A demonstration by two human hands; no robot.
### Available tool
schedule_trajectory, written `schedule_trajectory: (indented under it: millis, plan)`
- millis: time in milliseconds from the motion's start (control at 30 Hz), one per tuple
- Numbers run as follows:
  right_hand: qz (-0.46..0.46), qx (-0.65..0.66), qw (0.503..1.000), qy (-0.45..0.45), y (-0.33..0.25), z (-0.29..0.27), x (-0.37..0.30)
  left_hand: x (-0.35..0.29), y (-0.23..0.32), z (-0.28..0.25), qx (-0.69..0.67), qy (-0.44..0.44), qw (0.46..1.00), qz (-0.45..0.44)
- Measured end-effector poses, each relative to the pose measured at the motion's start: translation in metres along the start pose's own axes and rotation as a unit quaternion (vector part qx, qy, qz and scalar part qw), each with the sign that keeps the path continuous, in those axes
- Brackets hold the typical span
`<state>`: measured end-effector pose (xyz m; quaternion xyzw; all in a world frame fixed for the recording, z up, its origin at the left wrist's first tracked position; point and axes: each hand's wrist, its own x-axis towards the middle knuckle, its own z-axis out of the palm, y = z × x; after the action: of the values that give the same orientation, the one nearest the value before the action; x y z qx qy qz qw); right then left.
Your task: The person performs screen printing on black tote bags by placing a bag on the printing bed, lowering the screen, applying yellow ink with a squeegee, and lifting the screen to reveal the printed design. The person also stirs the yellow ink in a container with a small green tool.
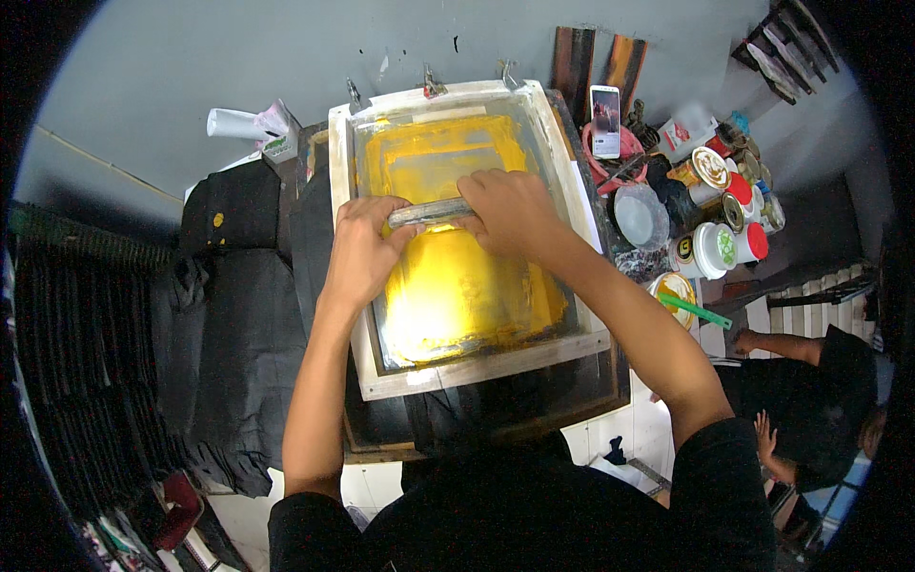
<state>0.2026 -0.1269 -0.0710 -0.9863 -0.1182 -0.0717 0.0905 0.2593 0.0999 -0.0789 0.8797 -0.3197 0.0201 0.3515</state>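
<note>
Both hands gripped a squeegee over yellow ink.
The left hand had its grip pinched on the squeegee's left end, the right hand its grip closed on the other end — the squeegee lay across the inked mesh of a screen-printing frame, just beyond its middle. The frame rested on the dark counter, near rail short of the counter's near edge — a smartphone stood past its right edge.

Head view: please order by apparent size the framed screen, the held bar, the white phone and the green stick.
1. Framed screen
2. Held bar and white phone: too alike to rank
3. Green stick
</note>
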Motion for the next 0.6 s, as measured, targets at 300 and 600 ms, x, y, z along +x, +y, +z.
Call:
schedule_trajectory:
  millis: [300, 600]
  plan:
    - [-0.002, 0.037, 0.999, 0.008, -0.044, -0.002, -0.083, -0.081, 0.042, -0.007, -0.018, -0.036, 0.999, -0.003]
    - [-0.063, -0.045, 0.994, 0.075, -0.073, 0.014, -0.152, -0.165, 0.044, -0.003, 0.006, -0.047, 0.999, 0.019]
